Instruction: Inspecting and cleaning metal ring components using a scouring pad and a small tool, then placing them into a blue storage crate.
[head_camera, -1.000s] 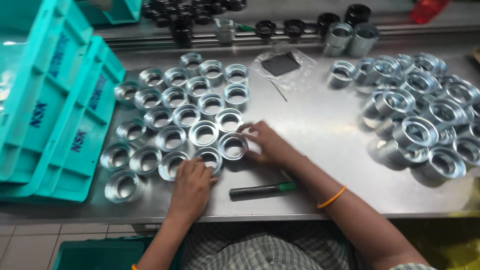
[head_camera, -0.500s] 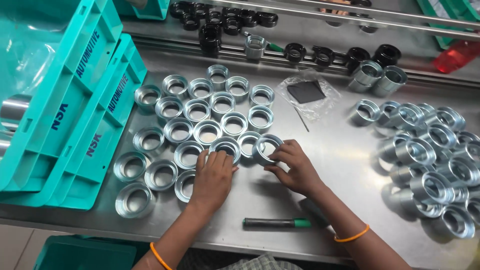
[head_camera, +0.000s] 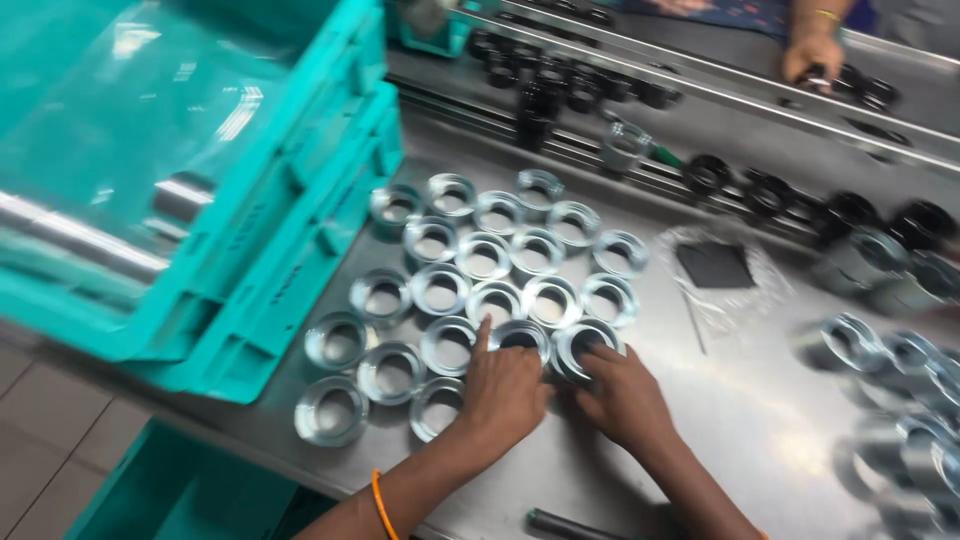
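You're working at a steel desk (head_camera: 760, 420), and it's filling most of the view. On your left, stacked teal crates (head_camera: 200, 200) are hanging over the desk edge, with another teal bin (head_camera: 170, 495) sitting lower down by the floor. Along the far side a metal rail (head_camera: 720, 95) is running across, black rings (head_camera: 760, 190) are lining up below it, and another person's hand (head_camera: 812, 55) is resting up there among more dark parts.

In the middle, shiny metal rings (head_camera: 480, 260) are sitting packed in tidy rows, open side up. Off to the right a looser pile of the same rings (head_camera: 900, 390) is blurring out. Between the two groups a small dark square in a clear plastic bag (head_camera: 715, 265) is lying flat.

Your left hand (head_camera: 505, 390) is lying palm down, fingers spread, index finger touching the front ring (head_camera: 520, 337) of the block, not gripping anything. Your right hand (head_camera: 625, 400) is right beside it, fingertips curling onto the rim of the neighbouring ring (head_camera: 585, 345) at the block's near right corner, pressing rather than lifting. A dark marker (head_camera: 570, 523) is lying near the desk's front edge.
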